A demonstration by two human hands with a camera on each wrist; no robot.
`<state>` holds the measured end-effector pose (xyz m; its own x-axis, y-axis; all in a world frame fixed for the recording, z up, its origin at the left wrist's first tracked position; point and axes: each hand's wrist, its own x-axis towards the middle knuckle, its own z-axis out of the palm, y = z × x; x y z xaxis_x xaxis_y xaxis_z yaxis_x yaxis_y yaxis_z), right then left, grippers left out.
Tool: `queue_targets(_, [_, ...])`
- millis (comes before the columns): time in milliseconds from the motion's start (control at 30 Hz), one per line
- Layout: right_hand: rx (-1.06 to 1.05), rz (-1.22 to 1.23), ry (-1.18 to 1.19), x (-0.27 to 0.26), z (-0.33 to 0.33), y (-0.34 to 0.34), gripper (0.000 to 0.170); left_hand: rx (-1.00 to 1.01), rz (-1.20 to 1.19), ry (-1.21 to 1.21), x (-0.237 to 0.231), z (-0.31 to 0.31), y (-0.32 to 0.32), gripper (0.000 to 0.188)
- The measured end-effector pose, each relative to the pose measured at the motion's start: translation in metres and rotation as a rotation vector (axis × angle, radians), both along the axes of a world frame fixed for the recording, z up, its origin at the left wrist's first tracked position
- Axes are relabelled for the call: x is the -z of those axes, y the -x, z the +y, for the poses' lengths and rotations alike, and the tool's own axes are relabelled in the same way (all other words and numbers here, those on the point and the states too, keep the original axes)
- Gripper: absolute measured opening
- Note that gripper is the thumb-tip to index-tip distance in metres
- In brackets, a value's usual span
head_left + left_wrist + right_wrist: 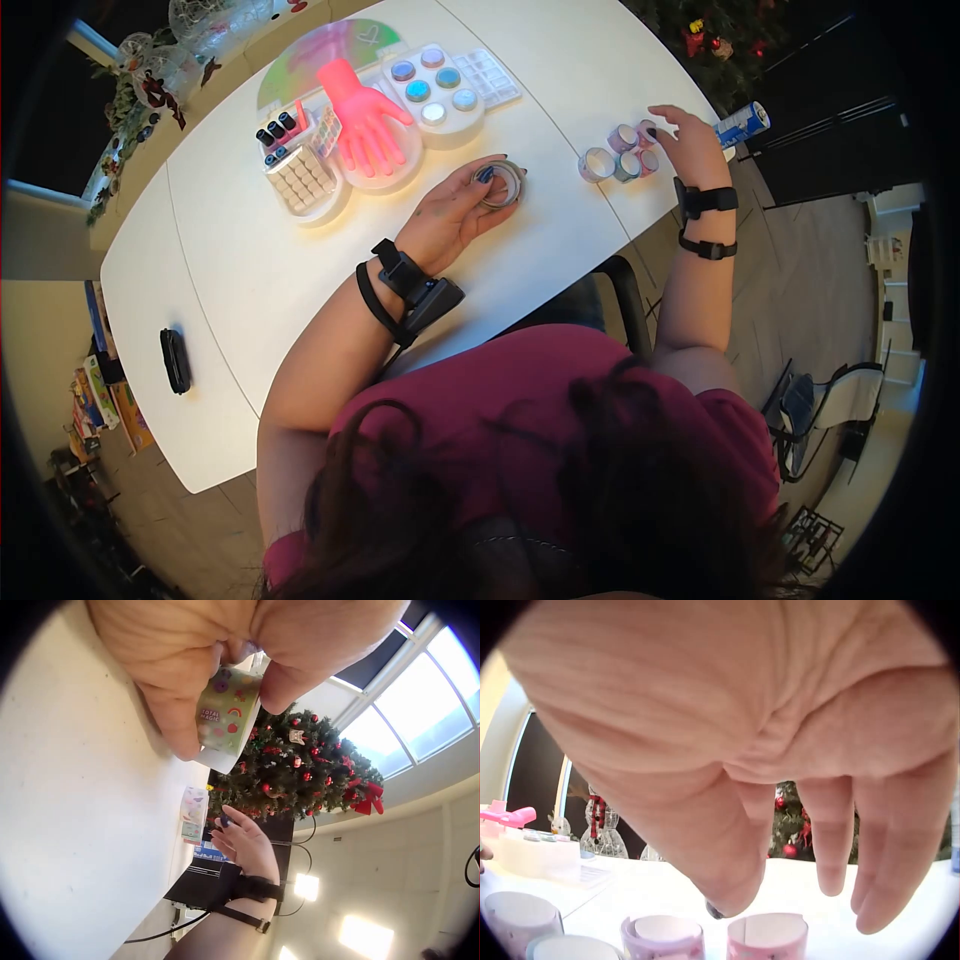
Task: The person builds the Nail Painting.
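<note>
My left hand (445,222) grips a short, wide roll of patterned paper strip (515,184) over the middle of the table. In the left wrist view, this greenish roll (222,718) shows a rainbow, small pictures and the words "Total Magic", with thumb and fingers on either side. Toward the right table edge, my right hand (694,150) hovers at a cluster of several similar rolls (597,165), its fingers extended and holding nothing. The right wrist view has its thumb tip just above a pink roll (768,941) and a lilac roll (662,946).
A pink model hand (372,115) stands at the back on a white base, between a tray of small pale pieces (300,182) and a holder of glitter pots (418,92). A blue can (742,124) is beyond my right hand. A black case (175,360) lies far left.
</note>
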<state>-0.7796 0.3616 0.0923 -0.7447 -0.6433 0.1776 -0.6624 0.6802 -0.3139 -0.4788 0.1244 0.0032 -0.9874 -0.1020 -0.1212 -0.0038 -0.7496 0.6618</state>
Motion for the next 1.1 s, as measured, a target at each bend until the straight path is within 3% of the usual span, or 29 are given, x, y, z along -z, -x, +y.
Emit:
queue_targets(33, [-0.061, -0.060, -0.090, 0.009, 0.007, 0.011, 0.038, -0.002, 0.002, 0.002, 0.000, 0.000, 0.000, 0.046])
queue_targets(167, [-0.244, -0.018, 0.106, 0.007, -0.002, -0.007, 0.044, -0.018, -0.014, 0.001, 0.001, 0.000, 0.000, 0.047])
queue_targets(200, [-0.150, -0.421, 0.274, -0.001, -0.008, -0.027, 0.039, -0.019, -0.018, 0.003, 0.002, 0.001, -0.001, 0.048])
queue_targets(233, [-0.151, -0.425, 0.275, 0.003, -0.009, -0.028, 0.039, -0.020, -0.022, 0.003, 0.000, 0.001, -0.001, 0.048])
queue_targets(300, [-0.203, -0.030, -0.022, 0.011, -0.010, -0.028, 0.037, -0.009, -0.022, -0.018, -0.005, 0.001, 0.000, 0.047])
queue_targets(633, [-0.104, -0.084, -0.004, 0.011, -0.026, -0.035, 0.036, -0.019, -0.016, -0.008, -0.008, 0.002, -0.001, 0.046])
queue_targets(833, [-0.133, -0.060, 0.328, -0.004, -0.014, -0.030, 0.036, 0.028, -0.062, -0.015, -0.015, 0.002, -0.001, 0.047])
queue_targets(900, [-0.102, 0.245, 0.435, -0.003, -0.008, -0.017, 0.037, 0.031, -0.066, -0.016, -0.014, 0.001, 0.000, 0.049])
queue_targets(1100, [-0.071, -0.086, 0.498, 0.003, -0.008, -0.029, 0.037, 0.041, -0.072, -0.021, -0.016, 0.001, 0.001, 0.051])
